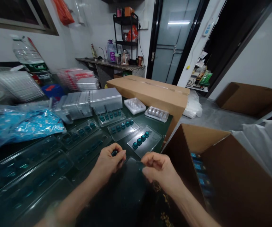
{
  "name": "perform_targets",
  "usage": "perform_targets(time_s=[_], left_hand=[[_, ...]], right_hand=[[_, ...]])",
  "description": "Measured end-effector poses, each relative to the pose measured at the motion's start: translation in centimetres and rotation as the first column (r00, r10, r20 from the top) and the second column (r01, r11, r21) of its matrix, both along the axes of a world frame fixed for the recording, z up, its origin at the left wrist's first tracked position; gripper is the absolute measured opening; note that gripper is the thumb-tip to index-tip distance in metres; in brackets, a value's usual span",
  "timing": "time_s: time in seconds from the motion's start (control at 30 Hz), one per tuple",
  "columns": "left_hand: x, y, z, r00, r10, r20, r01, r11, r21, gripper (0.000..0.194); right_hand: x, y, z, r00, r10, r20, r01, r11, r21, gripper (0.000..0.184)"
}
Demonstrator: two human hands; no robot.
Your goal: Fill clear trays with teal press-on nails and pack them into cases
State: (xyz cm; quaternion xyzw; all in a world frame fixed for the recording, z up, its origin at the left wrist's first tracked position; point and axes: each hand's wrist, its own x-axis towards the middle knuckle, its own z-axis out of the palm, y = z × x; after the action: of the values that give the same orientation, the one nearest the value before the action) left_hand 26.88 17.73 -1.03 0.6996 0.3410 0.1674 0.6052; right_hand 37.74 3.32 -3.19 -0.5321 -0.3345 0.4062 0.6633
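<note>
My left hand is closed with its fingers curled, and a small dark piece shows between thumb and fingers. Opposite it, my right hand pinches a small see-through teal piece, blurred at the fingertips. Both hands are over a clear plastic tray on the dark table. Just beyond them lies another clear tray with a slanting row of teal cubes. Similar clear trays with teal cubes spread to the left, several of them blurred.
An open cardboard box stands at the right, blue items inside. A long closed carton is behind the table. Stacked clear plastic covers, a white moulded tray and a blue patterned bag sit at the back and left.
</note>
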Motion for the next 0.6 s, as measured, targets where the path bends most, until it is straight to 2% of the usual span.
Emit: perform_targets(time_s=[0.07,0.1,0.17,0.23,0.4,0.6], left_hand=[[-0.5,0.6,-0.1,1.000,-0.027,0.011,0.029,0.975,-0.222,0.022],[-0.8,0.8,-0.1,0.999,-0.031,0.031,0.039,0.954,-0.298,0.022],[-1.4,1.1,-0.2,0.998,-0.025,0.062,0.047,0.917,-0.397,0.023],[-2.0,1.1,-0.2,0.997,-0.029,0.078,0.061,0.891,-0.449,0.023],[-3.0,1.4,-0.3,0.996,0.017,0.083,0.025,0.879,-0.477,0.019],[-3.8,2.2,-1.2,0.996,0.014,0.088,0.031,0.871,-0.490,0.018]], right_hand=[[2.1,0.6,-0.6,0.978,-0.156,0.137,0.160,0.987,-0.018,0.022],[3.4,1.1,-1.1,0.943,-0.240,0.230,0.249,0.968,-0.015,0.023],[6.4,2.4,-2.2,0.819,-0.372,0.436,0.407,0.913,0.014,0.025],[9.3,3.9,-3.3,0.745,-0.417,0.521,0.470,0.882,0.036,0.025],[13.7,6.5,-4.7,0.640,-0.409,0.651,0.521,0.853,0.024,0.025],[14.7,7.1,-4.9,0.554,-0.248,0.795,0.516,0.851,-0.095,0.014]])
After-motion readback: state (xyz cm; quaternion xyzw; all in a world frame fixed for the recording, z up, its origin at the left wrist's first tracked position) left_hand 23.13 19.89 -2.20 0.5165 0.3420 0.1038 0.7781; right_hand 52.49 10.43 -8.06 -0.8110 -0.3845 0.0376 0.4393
